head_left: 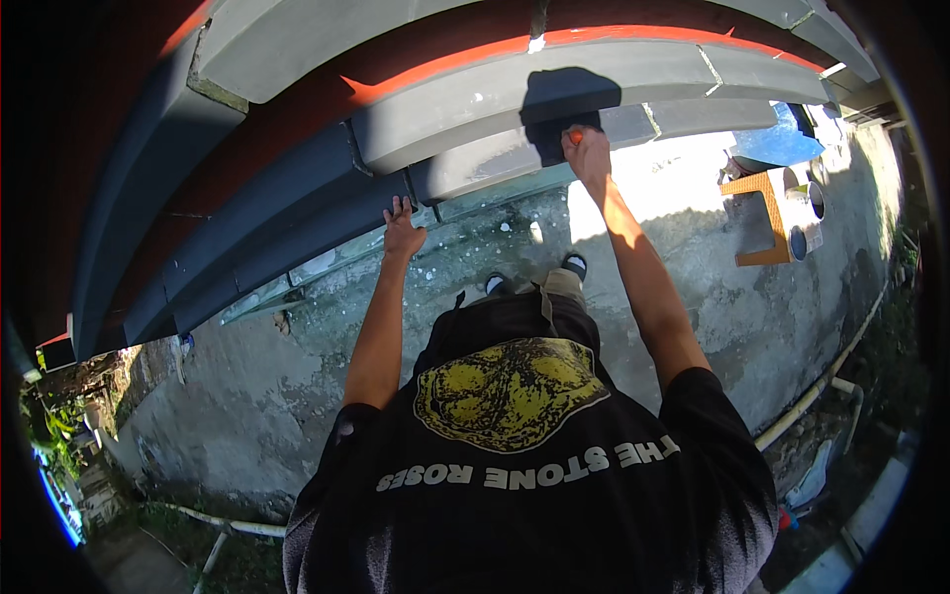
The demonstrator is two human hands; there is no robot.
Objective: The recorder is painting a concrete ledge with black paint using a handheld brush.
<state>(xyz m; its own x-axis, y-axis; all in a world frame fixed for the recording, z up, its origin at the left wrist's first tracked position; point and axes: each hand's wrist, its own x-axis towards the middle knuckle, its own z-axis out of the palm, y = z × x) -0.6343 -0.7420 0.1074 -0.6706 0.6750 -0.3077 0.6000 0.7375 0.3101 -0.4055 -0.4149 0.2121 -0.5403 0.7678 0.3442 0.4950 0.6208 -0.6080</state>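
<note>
My right hand [591, 158] is closed around a small thing whose rounded orange end [576, 136] shows above the fingers. The rest of it is hidden by the hand and dark shadow, so its kind cannot be told. That hand is at the grey ledge [475, 170], where a dark shadow [569, 94] falls across the surface. Lower and to the left, my left hand [404, 232] has its fingers spread and holds nothing. Its fingertips are at the lower edge of the grey ledge, near a joint between two sections; whether they touch it I cannot tell.
Grey stepped mouldings with a red band [445, 61] curve across the top. My feet stand on a stained concrete floor [683, 287]. At the right are an orange-brown plastic stool [767, 213] on its side, a bucket and a blue sheet [777, 139]. Pipes [807, 404] run along the floor's edge.
</note>
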